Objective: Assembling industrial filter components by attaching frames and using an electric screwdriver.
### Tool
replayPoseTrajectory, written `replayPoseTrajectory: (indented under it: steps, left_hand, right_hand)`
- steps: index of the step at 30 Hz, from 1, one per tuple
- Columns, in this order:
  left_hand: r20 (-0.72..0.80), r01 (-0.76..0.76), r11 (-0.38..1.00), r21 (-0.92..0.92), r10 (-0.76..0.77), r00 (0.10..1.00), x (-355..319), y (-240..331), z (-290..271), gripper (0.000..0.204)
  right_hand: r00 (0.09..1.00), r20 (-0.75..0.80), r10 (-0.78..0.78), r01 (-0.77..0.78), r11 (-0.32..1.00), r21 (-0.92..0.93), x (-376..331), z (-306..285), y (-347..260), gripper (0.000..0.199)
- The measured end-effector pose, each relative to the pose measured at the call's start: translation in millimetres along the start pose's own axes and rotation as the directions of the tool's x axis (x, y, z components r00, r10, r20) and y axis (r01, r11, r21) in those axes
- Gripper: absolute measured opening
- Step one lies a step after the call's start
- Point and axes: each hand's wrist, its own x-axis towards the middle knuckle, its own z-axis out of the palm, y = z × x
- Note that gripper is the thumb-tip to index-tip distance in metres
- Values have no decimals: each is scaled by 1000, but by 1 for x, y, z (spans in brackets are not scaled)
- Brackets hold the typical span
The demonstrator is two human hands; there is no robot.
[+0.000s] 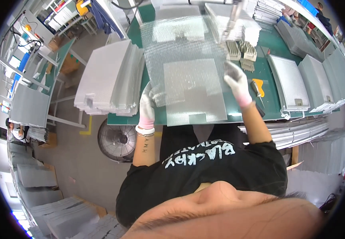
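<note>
A see-through grey mesh sheet (182, 49) is up over the green table, its near part overlapping a second mesh panel (192, 89) that lies flat at the front edge. My left hand (150, 101), in a white glove with a pink cuff, is closed on the sheet's near left edge; some fingers show through the mesh. At the right edge, my gloved right hand (237, 81) pinches the sheet between thumb and fingers. The panel below has a small rectangular notch in its near side.
Left of my hands stands a tall stack of panels (104, 75). To the right lie an orange-handled tool (258, 87) and several beige clip-like blocks (238, 51). More panel stacks (290, 81) line the table's right side. A round floor fan (117, 139) stands below the left edge.
</note>
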Motion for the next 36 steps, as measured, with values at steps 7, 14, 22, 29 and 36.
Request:
replayPoseTrajectory:
  steps: [7, 14, 22, 29, 36]
  left_hand:
    - [-24, 11, 281, 960, 46, 999, -27, -11, 44, 79]
    - [-50, 64, 181, 981, -82, 995, -28, -25, 37, 80]
    - [-4, 8, 147, 989, -30, 1000, -31, -40, 32, 78]
    - [-23, 28, 146, 989, -40, 999, -33, -44, 30, 76]
    - [-52, 60, 101, 993, -76, 996, -27, -41, 34, 78]
  right_hand:
    - [999, 20, 42, -24, 825, -564, -86, 4, 21, 58]
    - [996, 10, 86, -57, 740, -670, -94, 5, 35, 55]
    - [998, 23, 50, -15, 649, -761, -103, 9, 54, 55]
    - [996, 71, 52, 26, 603, -797, -102, 7, 57, 57]
    - [985, 53, 167, -40, 509, -860, -98, 7, 51, 56]
